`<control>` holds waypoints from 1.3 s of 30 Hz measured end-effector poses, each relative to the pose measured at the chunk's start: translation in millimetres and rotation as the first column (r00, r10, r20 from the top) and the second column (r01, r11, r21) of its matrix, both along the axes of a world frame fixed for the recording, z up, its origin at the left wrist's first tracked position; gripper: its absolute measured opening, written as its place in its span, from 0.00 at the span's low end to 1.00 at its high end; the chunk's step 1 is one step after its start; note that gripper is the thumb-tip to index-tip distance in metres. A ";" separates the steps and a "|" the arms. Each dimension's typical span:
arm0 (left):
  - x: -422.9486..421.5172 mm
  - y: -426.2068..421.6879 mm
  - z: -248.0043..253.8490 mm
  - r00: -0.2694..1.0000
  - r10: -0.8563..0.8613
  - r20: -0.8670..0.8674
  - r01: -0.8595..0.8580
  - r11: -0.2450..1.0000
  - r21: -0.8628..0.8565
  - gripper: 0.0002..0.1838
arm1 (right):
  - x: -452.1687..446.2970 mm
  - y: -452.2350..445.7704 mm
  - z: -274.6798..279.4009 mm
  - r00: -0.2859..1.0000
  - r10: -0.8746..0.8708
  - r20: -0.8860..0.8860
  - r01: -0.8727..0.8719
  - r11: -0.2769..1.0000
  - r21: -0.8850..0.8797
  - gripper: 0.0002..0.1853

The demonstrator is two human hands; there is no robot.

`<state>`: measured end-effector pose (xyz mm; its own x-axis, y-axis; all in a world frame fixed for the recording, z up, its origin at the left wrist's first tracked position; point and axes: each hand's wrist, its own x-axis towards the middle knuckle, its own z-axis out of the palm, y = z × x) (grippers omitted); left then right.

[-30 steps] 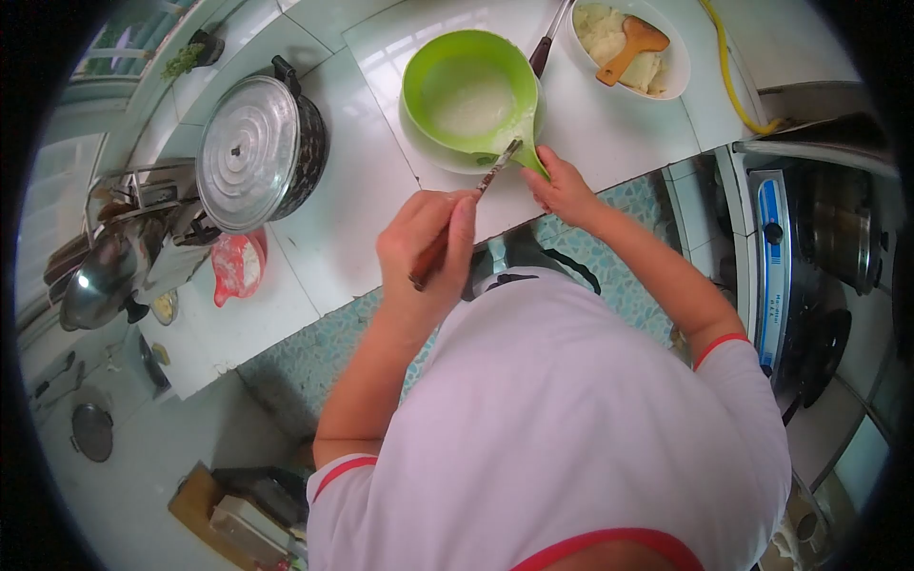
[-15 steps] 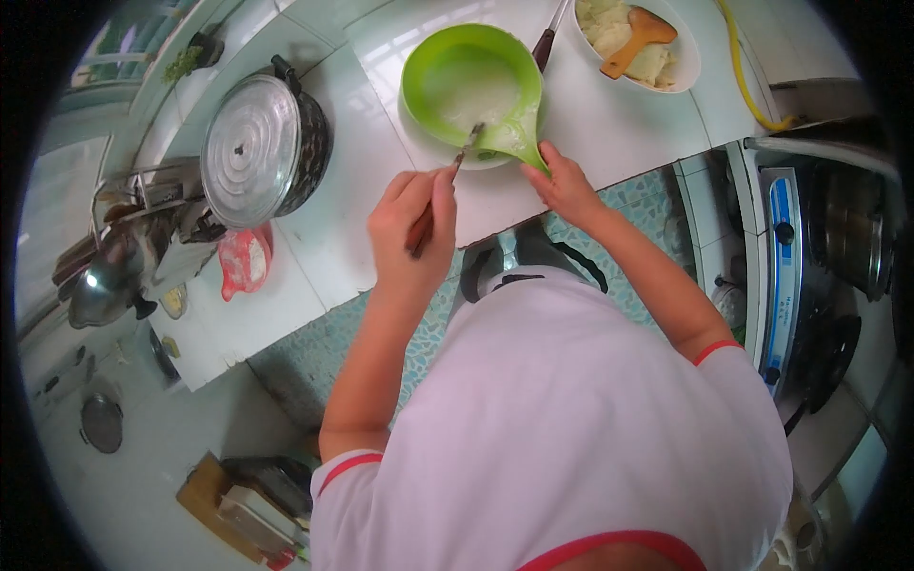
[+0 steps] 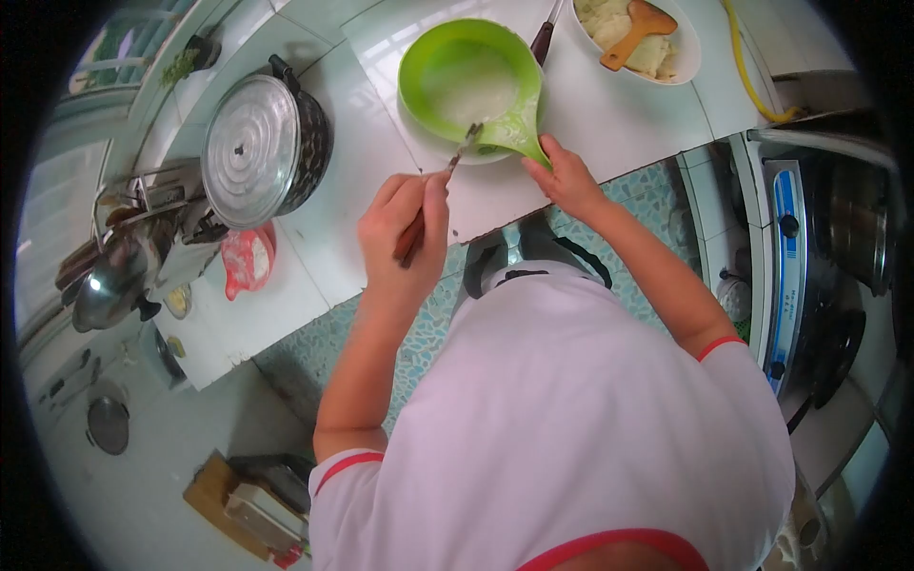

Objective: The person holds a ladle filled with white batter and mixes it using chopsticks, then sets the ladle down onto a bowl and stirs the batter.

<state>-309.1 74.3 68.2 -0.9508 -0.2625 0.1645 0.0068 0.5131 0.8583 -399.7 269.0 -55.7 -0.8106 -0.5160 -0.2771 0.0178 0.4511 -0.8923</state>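
My left hand (image 3: pixel 405 233) is closed around the brown handle of a slim utensil (image 3: pixel 464 149). The utensil's tip touches the near inner side of a green handled bowl (image 3: pixel 433 107), close to where the handle begins. My right hand (image 3: pixel 568 179) grips the end of the bowl's handle. Whitish, wet-looking material lies in the bowl and smears its near wall and spout-like handle base. Under the green bowl, the rim of a white bowl (image 3: pixel 464 155) shows. Behind it lies a dark handle (image 3: pixel 542 44) with a metal shaft.
A white bowl (image 3: pixel 687 59) of pale food holds a wooden spatula (image 3: pixel 636 36). On the left stand a lidded pot (image 3: pixel 252 152), a red scoop (image 3: pixel 249 260) with white powder, and a utensil rack with ladles. A yellow hose (image 3: pixel 742 67) and a stove (image 3: pixel 786 266) are at the right.
My left hand and the utensil have moved left and slightly down, the tip shifting from the handle base onto the bowl's inner wall. My right hand keeps its hold on the handle.
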 end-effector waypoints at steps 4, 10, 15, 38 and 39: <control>9.7 12.6 5.7 0.993 -0.098 -0.061 0.099 0.995 0.002 0.04 | 0.9 2.6 -9.7 0.997 0.014 -0.078 -0.012 1.000 0.017 0.16; -16.5 -21.9 -25.9 0.991 -0.037 -0.127 0.029 0.997 -0.067 0.05 | -2.2 1.3 5.6 1.000 0.019 0.005 -0.019 0.998 0.053 0.17; -5.4 -15.5 -14.4 0.989 -0.123 0.077 0.132 0.983 -0.125 0.06 | -1.7 3.1 -6.9 0.996 0.023 -0.090 -0.021 1.000 0.018 0.16; 5.6 -36.5 -26.0 0.948 0.167 0.272 -0.296 0.780 0.552 0.16 | -5.7 6.0 -8.1 0.997 0.038 -0.067 -0.035 0.999 0.036 0.15; 5.5 -36.9 -25.3 0.949 0.134 0.284 -0.283 0.760 0.585 0.16 | -7.1 5.4 -5.4 0.998 0.034 -0.047 -0.031 0.998 0.051 0.15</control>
<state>-303.6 37.4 42.9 -0.8511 -0.4318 -0.2987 -0.2564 -0.1548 0.9541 -406.8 274.4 -61.1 -0.8066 -0.5285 -0.2648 -0.0397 0.4953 -0.8678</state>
